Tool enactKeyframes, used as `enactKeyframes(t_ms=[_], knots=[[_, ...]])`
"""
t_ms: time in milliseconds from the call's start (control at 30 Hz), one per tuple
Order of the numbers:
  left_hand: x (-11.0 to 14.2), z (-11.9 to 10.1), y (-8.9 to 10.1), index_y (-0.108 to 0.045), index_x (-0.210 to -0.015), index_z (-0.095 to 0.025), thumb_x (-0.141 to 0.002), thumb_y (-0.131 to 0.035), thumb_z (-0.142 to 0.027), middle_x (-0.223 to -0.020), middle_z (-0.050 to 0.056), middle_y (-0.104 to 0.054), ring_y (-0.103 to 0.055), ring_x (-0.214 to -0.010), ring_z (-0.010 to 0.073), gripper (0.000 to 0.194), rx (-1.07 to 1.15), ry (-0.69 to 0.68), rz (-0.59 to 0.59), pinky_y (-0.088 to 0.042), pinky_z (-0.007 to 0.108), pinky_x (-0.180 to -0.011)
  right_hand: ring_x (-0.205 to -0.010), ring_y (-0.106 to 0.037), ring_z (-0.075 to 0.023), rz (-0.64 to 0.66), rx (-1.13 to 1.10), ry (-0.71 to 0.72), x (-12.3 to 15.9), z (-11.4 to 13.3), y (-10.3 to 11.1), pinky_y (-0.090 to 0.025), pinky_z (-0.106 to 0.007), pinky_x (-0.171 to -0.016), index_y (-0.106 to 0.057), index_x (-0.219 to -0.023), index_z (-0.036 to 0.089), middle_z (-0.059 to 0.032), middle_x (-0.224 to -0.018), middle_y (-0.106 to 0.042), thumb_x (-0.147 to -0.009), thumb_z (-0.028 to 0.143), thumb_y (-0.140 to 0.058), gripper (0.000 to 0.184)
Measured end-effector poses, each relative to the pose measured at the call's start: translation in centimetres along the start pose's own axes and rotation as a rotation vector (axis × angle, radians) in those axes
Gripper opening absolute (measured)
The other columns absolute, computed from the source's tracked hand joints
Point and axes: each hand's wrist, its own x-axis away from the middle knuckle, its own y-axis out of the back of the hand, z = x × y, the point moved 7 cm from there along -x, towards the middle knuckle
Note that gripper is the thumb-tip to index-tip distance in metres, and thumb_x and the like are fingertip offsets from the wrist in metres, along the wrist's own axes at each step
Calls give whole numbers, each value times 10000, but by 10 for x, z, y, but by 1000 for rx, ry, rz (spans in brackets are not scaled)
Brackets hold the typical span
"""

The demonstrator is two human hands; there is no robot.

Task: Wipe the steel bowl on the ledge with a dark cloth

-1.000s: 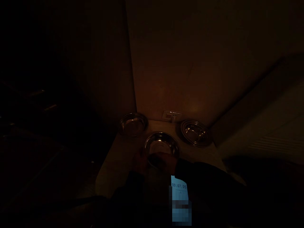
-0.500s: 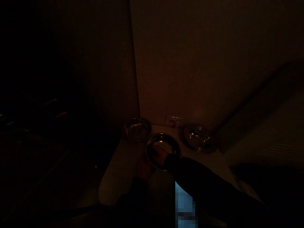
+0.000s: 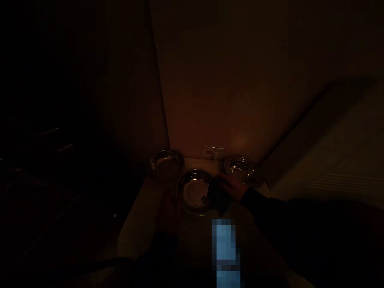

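In the head view a round, shiny metal bowl (image 3: 195,190) sits in the middle of a small wooden table. My left hand (image 3: 169,210) is at its left rim, fingers closed on the edge as far as the dim light shows. My right hand (image 3: 234,186) is closed around a dark, bunched cloth (image 3: 221,198) at the bowl's right rim. A small dark patch lies inside the bowl near the cloth. Another metal bowl (image 3: 165,163) stands at the back left. At the back right is a stack of metal bowls (image 3: 241,172), partly behind my right hand.
The wooden table (image 3: 135,224) stands against a wall (image 3: 210,80) with a socket plate (image 3: 213,152) just above the tabletop. A ribbed pale panel (image 3: 339,180) is on the right. A bright pixelated patch (image 3: 225,244) covers part of the near side. The left is very dark.
My right hand has moved from inside the middle bowl to its right rim, and the dark cloth now shows in it. My left hand stays at the left rim. The view has shifted slightly.
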Motion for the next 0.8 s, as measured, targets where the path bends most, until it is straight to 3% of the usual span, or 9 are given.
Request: enactKeyframes(t_ms=[67, 133, 233, 367, 467, 567, 633, 733, 800], knots=[[6, -22, 1, -462, -1240, -162, -771, -515, -405, -1289, 143, -479, -454, -1176, 268, 530, 53, -148, -24, -361, 408, -962, -949, -595, -217, -41, -119, -4, 6, 4, 3, -451, -394, -868, -569, -1049, 189, -71, -1005, -652, -847, 315, -404, 289], [11, -46, -11, -482, -1221, -173, -746, -560, -385, -1277, 124, -494, -451, -1179, 248, 526, 184, -273, 114, -358, 400, -978, -977, -588, -215, -36, -264, -13, 10, 10, 3, -453, -387, -879, -572, -1073, 199, -61, -1044, -644, -842, 377, -425, 326], [19, -72, -30, -528, -1166, -157, -691, -628, -326, -1215, 113, -548, -485, -1144, 231, 515, 347, -327, 349, -380, 373, -969, -1010, -579, -222, 20, -423, -34, 15, 21, 0, -458, -385, -886, -572, -1113, 209, -58, -1104, -626, -823, 463, -450, 404], [21, -82, -39, -633, -994, -153, -705, -601, -259, -1032, 92, -653, -591, -982, 218, 309, 429, -262, 471, -451, 363, -880, -1134, -501, -234, -49, -452, -34, 27, 25, 4, -407, -416, -952, -444, -1275, 227, -78, -1271, -514, -818, 487, -463, 526], [21, -83, -37, -658, -929, -148, -689, -611, -252, -981, 91, -672, -605, -950, 224, 266, 463, -230, 434, -458, 377, -865, -1249, -368, -259, -108, -306, 31, 43, 30, 6, -340, -464, -999, -298, -1368, 232, -106, -1397, -349, -800, 460, -512, 648], [20, -82, -39, -655, -933, -129, -673, -621, -267, -999, 106, -665, -600, -967, 229, 297, 536, -148, 376, -453, 375, -872, -1330, -174, -300, -196, -66, 140, 58, 43, 5, -238, -504, -1044, -272, -1382, 229, -111, -1469, -165, -701, 429, -645, 802], [20, -82, -44, -651, -936, -120, -673, -620, -300, -991, 111, -667, -610, -946, 232, 320, 574, -53, 365, -467, 370, -847, -1338, -138, -303, -212, 12, 196, 64, 51, -2, -225, -498, -1053, -255, -1388, 226, -107, -1480, -114, -665, 393, -685, 858], [23, -90, -48, -655, -936, -127, -698, -595, -354, -1008, 102, -665, -601, -974, 228, 334, 592, -32, 415, -470, 349, -852, -1323, -218, -264, -204, -66, 214, 67, 52, -13, -256, -456, -1056, -297, -1373, 227, -93, -1457, -219, -743, 337, -611, 712], [26, -91, -48, -640, -984, -135, -733, -551, -400, -1018, 100, -663, -618, -939, 218, 376, 558, -35, 491, -489, 344, -820, -1267, -344, -247, -248, -243, 115, 66, 37, -15, -295, -444, -1039, -387, -1328, 223, -90, -1381, -382, -797, 342, -541, 565]])
